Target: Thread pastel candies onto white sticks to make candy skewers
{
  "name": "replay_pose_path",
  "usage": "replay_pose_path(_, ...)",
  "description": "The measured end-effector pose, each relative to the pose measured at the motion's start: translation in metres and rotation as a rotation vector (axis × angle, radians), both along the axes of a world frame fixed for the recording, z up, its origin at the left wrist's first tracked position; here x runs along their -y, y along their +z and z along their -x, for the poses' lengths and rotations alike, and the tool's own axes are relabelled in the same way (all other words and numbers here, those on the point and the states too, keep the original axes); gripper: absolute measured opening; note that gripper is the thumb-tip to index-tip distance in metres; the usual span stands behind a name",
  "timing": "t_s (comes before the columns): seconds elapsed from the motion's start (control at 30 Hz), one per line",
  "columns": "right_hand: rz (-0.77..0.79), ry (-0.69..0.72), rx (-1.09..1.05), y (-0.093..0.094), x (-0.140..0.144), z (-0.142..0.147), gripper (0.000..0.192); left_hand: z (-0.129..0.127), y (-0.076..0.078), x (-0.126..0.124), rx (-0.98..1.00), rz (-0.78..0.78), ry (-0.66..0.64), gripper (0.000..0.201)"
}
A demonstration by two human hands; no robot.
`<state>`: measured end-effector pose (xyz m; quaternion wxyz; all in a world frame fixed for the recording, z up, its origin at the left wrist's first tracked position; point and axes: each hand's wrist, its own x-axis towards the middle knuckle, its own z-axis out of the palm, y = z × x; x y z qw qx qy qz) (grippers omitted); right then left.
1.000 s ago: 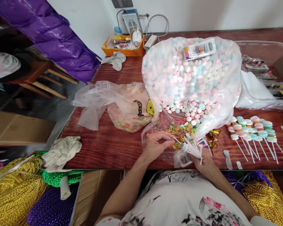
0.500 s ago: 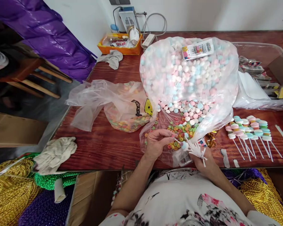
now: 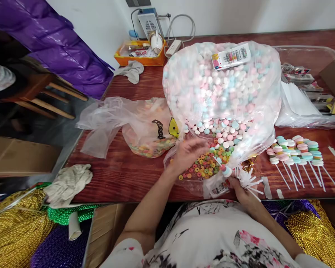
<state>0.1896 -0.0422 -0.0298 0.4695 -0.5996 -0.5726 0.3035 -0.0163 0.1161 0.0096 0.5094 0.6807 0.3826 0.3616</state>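
My left hand (image 3: pixel 188 152) is blurred, fingers spread, hovering over the pile of small coloured candy rings (image 3: pixel 203 167) that lie on clear plastic near the table's front edge. My right hand (image 3: pixel 241 188) grips a bunch of white sticks (image 3: pixel 247 180); one stick carries a pastel candy disc (image 3: pixel 227 171) at its tip. Just behind them a big clear bag (image 3: pixel 220 83) of pink, blue and white candy discs spills open toward the rings.
Finished candy skewers (image 3: pixel 296 150) lie in a row at the right. A second bag of rings (image 3: pixel 149 130) sits to the left, a rag (image 3: pixel 68 180) at the table's corner, an orange tray (image 3: pixel 141 52) at the back, and a clear bin (image 3: pixel 309 85) at the right.
My left hand has left the stick tip, opened, and moved up and forward over the rings. The right hand with the sticks shifted slightly right.
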Motion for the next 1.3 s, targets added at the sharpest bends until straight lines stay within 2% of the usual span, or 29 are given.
replay_pose_path(0.07, 0.038, -0.04, -0.018, -0.007, 0.0, -0.003, 0.03, -0.001, 0.001, -0.041, -0.382, -0.351, 0.116, 0.026)
replay_pose_path(0.1, 0.044, -0.047, -0.023, -0.011, 0.0, -0.005, 0.03, -0.004, 0.0, -0.059, -0.579, -0.461, 0.109, 0.029)
replay_pose_path(0.13, 0.046, -0.051, -0.029, -0.014, 0.0, -0.006, 0.03, -0.007, -0.002, -0.075, -0.767, -0.508, 0.03, 0.032)
replay_pose_path(0.2, 0.039, -0.041, -0.045, -0.021, 0.002, -0.007, 0.026, -0.013, -0.007, -0.094, -0.982, -0.513, -0.081, 0.032)
replay_pose_path(0.27, 0.034, -0.032, -0.057, -0.026, 0.004, -0.009, 0.023, -0.017, -0.014, -0.102, -1.05, -0.484, -0.119, 0.031)
replay_pose_path(0.47, -0.001, -0.095, -0.056, -0.028, 0.005, -0.012, 0.013, -0.015, -0.025, -0.104, -1.086, -0.428, -0.072, 0.034)
replay_pose_path(0.63, -0.044, 0.054, -0.059, -0.025, -0.002, -0.009, 0.021, -0.016, -0.016, -0.106, -1.021, -0.473, -0.045, 0.022)
replay_pose_path(0.67, -0.051, 0.078, -0.054, -0.024, -0.002, -0.009, 0.022, -0.015, -0.013, -0.102, -0.957, -0.483, 0.008, 0.022)
replay_pose_path(0.73, -0.075, 0.07, -0.042, -0.02, -0.003, -0.009, 0.021, -0.01, -0.007, -0.088, -0.653, -0.451, 0.173, 0.02)
replay_pose_path(0.8, -0.092, 0.038, -0.032, -0.013, -0.004, -0.01, 0.019, -0.004, -0.003, -0.063, -0.202, -0.274, 0.308, 0.022)
replay_pose_path(0.87, -0.101, 0.045, -0.015, -0.003, -0.007, -0.011, 0.019, -0.001, 0.0, -0.031, 0.114, 0.02, 0.301, 0.028)
replay_pose_path(0.93, -0.108, 0.122, 0.02, 0.007, -0.011, -0.01, 0.018, -0.001, 0.002, 0.001, 0.275, 0.223, 0.29, 0.027)
replay_pose_path(1.0, -0.117, 0.22, 0.066, 0.016, -0.016, -0.008, 0.012, -0.003, 0.004, 0.026, 0.364, 0.307, 0.313, 0.023)
replay_pose_path(1.13, -0.095, 0.29, 0.123, 0.025, -0.018, -0.001, 0.02, -0.004, 0.005, 0.052, 0.427, 0.285, 0.368, 0.02)
replay_pose_path(1.3, -0.077, 0.286, 0.126, 0.031, -0.012, 0.007, 0.016, 0.001, 0.001, 0.058, 0.322, 0.006, 0.371, 0.027)
